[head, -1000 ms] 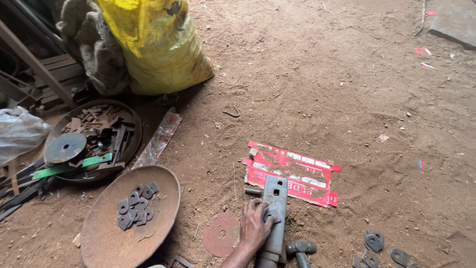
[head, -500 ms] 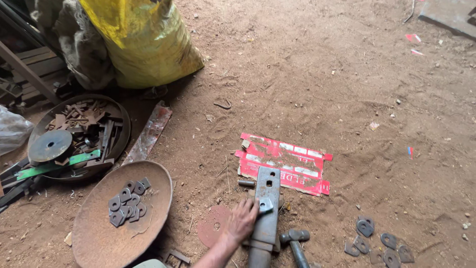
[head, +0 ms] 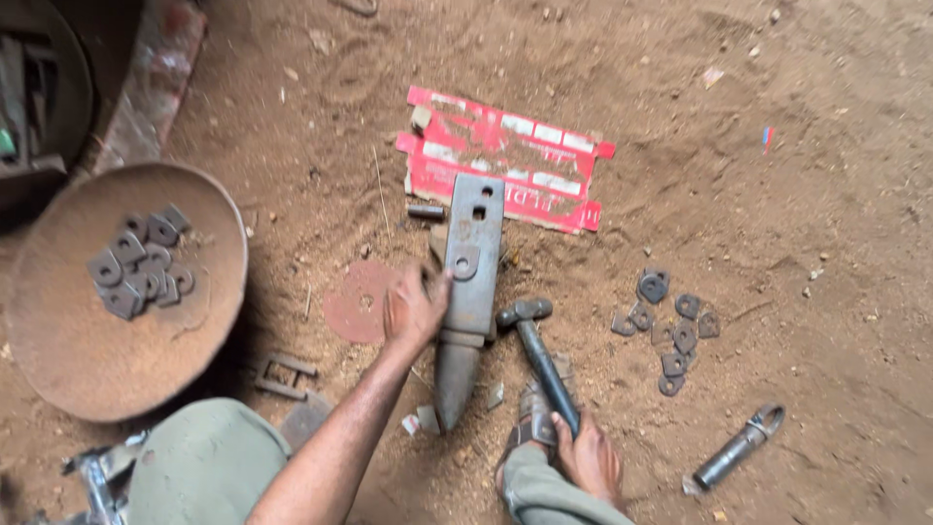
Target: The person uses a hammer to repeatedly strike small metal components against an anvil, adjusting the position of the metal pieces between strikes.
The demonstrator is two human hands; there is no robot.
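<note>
Gripping a hammer (head: 533, 342) handle, newly in view, the right hand (head: 590, 457) closes at 6 o'clock; left hand (head: 413, 309) remains curled against the steel block (head: 468, 282) on the dirt floor (head: 777, 194), pressing a small plate (head: 464, 261).
</note>
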